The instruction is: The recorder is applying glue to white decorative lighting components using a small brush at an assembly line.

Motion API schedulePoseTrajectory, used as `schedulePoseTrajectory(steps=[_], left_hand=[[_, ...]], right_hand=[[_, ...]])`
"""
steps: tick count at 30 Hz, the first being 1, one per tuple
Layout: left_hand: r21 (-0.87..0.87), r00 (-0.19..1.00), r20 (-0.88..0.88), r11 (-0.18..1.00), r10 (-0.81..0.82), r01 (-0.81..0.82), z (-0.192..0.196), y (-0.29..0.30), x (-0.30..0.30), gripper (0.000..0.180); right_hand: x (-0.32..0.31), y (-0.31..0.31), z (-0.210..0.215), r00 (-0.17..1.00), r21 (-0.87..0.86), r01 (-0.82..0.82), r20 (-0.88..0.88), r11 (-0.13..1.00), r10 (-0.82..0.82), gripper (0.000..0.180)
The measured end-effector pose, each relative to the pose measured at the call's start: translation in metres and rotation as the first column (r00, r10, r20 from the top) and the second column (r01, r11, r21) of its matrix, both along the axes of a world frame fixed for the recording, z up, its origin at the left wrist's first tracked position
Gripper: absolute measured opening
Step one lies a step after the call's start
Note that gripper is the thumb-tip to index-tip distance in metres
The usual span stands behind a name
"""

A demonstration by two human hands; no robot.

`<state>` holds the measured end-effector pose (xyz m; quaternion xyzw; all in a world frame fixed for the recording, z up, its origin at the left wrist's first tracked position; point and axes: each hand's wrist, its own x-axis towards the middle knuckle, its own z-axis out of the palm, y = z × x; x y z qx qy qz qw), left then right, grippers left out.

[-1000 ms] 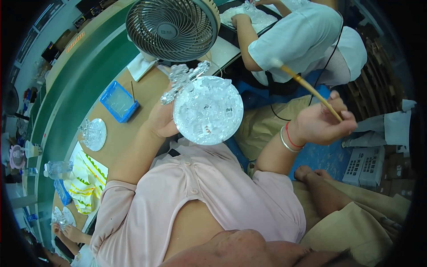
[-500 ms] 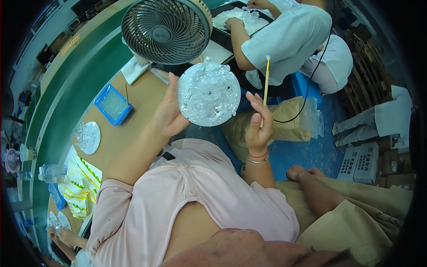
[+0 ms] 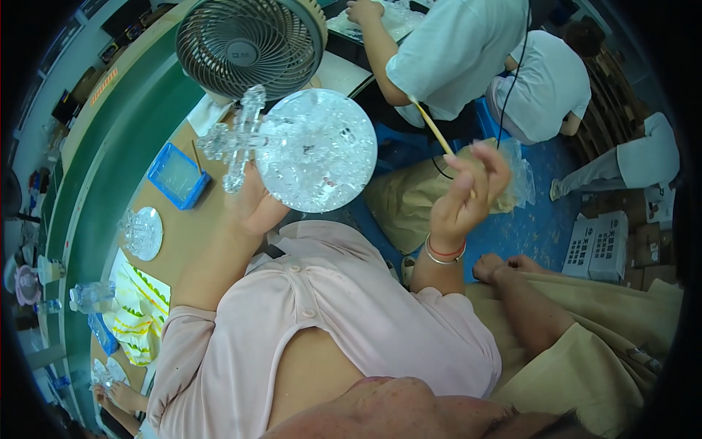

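Observation:
My left hand (image 3: 257,208) supports a clear, glass-like ornament (image 3: 322,164) by its edge, its fingers mostly behind the piece. The ornament has a round, textured disc, turned towards me, and a see-through cross-shaped part sticking out to the left. Off to the right, my right hand (image 3: 472,194) pinches a thin brush (image 3: 435,132) with a pale wooden handle. The brush points up and left, its tip apart from the disc. A similar clear ornament (image 3: 148,233) on a round base stands on the brown tabletop (image 3: 201,241) to the left.
A blue tray (image 3: 175,175) with a stick leaning in it lies on the tabletop. Behind the ornament stands a grey fan (image 3: 252,47). A yellow-green patterned cloth (image 3: 137,311) and a clear bottle (image 3: 93,295) lie at left. Co-workers sit ahead and beside me; a brown sack (image 3: 402,197) stands below.
The ornament has tilted and its cross-shaped part now shows at the left. My right hand has moved right and up, and the brush has swung from upright to leaning left.

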<state>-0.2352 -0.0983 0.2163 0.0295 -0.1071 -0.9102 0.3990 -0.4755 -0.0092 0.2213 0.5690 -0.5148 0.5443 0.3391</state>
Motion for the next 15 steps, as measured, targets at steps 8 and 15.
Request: schedulePoseTrajectory(steps=[8,15], left_hand=[[-0.059,0.996,-0.076,0.997,-0.052,0.047,-0.007,-0.006,-0.008,0.051],[-0.182,1.000,-0.005,0.983,-0.016,0.015,-0.003,-0.003,-0.016,0.044]], right_hand=[[0.023,-0.014,-0.014,0.218,0.035,-0.933,0.847,0.357,0.485,0.010],[0.025,-0.019,-0.019,0.173,0.019,-0.948,0.868,0.317,0.465,0.010]])
